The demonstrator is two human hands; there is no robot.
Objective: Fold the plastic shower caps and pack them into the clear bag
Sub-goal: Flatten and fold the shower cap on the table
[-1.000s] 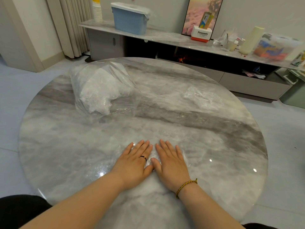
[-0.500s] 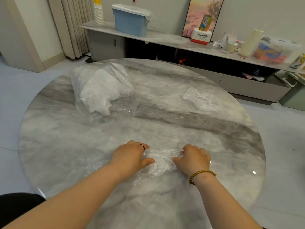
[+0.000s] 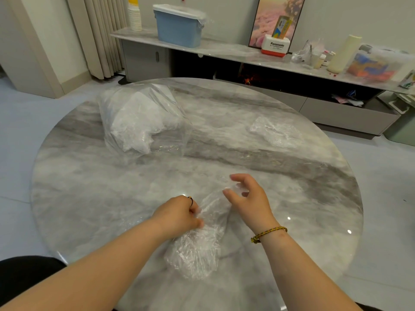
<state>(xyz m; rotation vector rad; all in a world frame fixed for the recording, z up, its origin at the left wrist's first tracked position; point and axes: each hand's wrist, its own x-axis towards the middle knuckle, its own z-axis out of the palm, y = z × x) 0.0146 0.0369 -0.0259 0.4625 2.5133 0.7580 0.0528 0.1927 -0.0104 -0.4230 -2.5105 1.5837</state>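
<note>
On the near part of the round grey marble table [image 3: 89, 198], a see-through shower cap [image 3: 197, 248] lies gathered into a wrinkled bundle. The left hand [image 3: 179, 214] pinches its left edge with curled fingers. The right hand [image 3: 249, 198] is half open at its far edge, and I cannot tell whether it grips. Farther back lie the clear bag [image 3: 143, 122], stuffed with white caps, and a loose cap pile [image 3: 276, 133]. A sideboard [image 3: 224, 50] lines the wall.

"Panasonic" reads in dark letters on the white-and-red box [image 3: 276, 45] on the far shelf [image 3: 224, 49]; print on the yellow pack [image 3: 281, 27] above it is too small to read.
</note>
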